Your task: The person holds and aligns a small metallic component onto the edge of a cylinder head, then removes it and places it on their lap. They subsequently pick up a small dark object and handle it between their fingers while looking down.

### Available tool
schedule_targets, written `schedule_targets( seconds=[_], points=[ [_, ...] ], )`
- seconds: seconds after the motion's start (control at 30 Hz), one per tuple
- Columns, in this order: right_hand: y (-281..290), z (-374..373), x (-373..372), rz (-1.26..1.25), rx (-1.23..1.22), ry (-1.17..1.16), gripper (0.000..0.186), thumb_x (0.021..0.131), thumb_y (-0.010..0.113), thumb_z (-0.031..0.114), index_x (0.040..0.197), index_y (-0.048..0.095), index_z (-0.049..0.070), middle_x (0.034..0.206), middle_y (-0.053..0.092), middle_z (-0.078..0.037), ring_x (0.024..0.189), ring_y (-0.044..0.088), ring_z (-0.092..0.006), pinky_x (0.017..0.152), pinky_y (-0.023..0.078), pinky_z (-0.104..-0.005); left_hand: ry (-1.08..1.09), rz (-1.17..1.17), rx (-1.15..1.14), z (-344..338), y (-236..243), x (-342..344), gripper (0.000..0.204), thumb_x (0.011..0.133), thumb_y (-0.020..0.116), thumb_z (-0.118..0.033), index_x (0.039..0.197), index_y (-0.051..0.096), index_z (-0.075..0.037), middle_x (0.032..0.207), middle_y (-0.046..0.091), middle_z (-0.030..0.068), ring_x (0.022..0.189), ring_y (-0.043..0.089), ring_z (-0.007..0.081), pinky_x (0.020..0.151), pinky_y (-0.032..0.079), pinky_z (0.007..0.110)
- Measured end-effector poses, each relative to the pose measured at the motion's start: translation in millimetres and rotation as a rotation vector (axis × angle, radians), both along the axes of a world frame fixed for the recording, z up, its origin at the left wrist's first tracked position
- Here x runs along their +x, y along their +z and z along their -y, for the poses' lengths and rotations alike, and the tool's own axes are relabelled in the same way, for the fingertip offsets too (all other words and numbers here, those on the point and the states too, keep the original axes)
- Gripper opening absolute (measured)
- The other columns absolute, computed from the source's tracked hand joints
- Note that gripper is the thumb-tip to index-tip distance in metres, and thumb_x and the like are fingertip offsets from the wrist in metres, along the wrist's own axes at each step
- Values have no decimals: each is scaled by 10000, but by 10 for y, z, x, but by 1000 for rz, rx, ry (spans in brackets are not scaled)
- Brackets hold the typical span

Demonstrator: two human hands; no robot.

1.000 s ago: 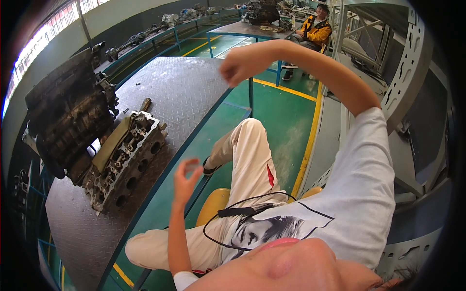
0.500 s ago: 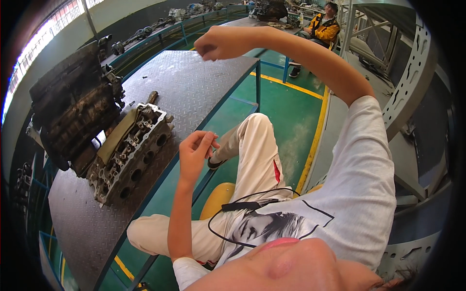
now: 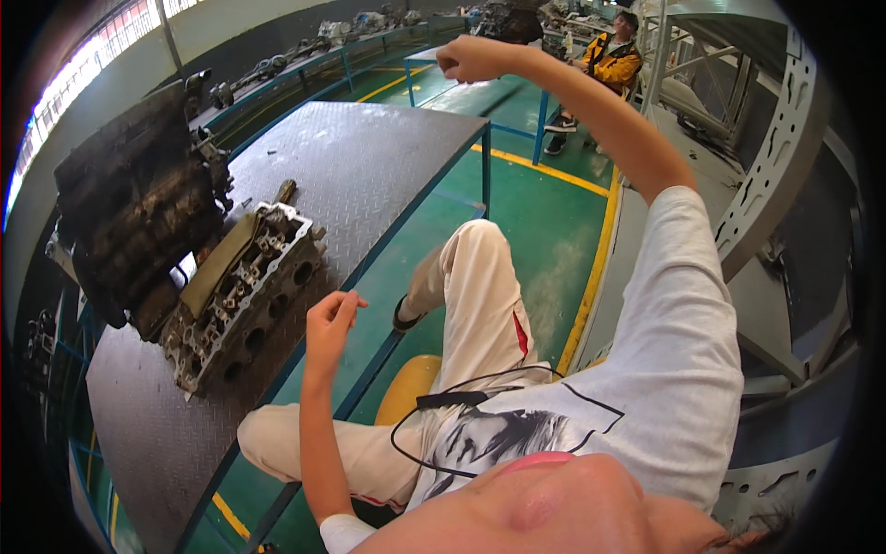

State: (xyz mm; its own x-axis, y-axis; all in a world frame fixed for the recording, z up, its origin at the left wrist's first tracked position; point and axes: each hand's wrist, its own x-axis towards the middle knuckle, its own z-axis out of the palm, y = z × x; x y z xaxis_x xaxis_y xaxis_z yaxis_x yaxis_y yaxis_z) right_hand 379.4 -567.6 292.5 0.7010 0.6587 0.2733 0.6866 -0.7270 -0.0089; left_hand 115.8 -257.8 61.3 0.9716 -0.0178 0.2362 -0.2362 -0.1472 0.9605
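My left hand (image 3: 334,321) is curled beside the near edge of the metal bench (image 3: 138,425), its contents too small or hidden to make out. My right hand (image 3: 466,61) is raised, fingers bent closed, with nothing clearly visible in it. On the checker-plate top, a cylinder head (image 3: 238,295) with exposed valve gear lies lengthwise; an olive-coloured strip (image 3: 217,263) rests along it. Close behind stands a large, dark, grimy engine block (image 3: 138,208).
A yellow seat (image 3: 406,388) is under me. A person (image 3: 609,65) in a yellow-and-black jacket sits near a farther bench. Perforated white metal racking (image 3: 766,148) rises at my right. Engine parts (image 3: 277,65) line benches at the back, and yellow lines mark the green floor.
My left hand rose, then has dropped slightly down and left. My right hand moved left and has since swung up and to the right, above the far end of the bench.
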Motion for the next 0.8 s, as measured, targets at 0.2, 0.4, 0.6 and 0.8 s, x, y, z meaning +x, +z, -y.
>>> schedule_targets(
  seconds=[0.2, 0.4, 0.6, 0.8],
  points=[
    [-176, 153, 255, -177, 16, -106, 126, 850, 549, 110, 856, 569, -14, 736, 633, -99, 636, 619, -170, 574, 502, -299, 42, -92, 97, -82, -114, -9, 258, 907, 566, -209, 769, 631, -1, 593, 394, -67, 556, 321, 14, 505, 236, 197],
    [-468, 436, 480, -306, 58, -194, 140, 846, 561, 145, 856, 577, 6, 731, 644, -87, 657, 629, -170, 574, 510, -298, 80, -101, 191, -55, -353, -41, 268, 903, 566, -203, 751, 625, 10, 600, 379, -73, 563, 296, 15, 501, 217, 213],
    [-1224, 652, 538, -436, 220, -85, 119, 805, 580, 113, 816, 587, -5, 730, 642, -94, 645, 621, -191, 614, 488, -316, 106, -213, 321, 13, -565, -219, 268, 914, 538, -193, 761, 623, 9, 586, 373, -66, 549, 296, 23, 490, 218, 223],
    [-1668, 1010, 661, -406, 160, -132, 126, 812, 569, 118, 819, 564, -8, 733, 629, -95, 663, 620, -192, 619, 483, -321, 56, -330, 371, 39, -558, -373, 291, 925, 515, -195, 739, 605, 10, 564, 354, -50, 533, 290, 34, 479, 222, 233]
  ],
)
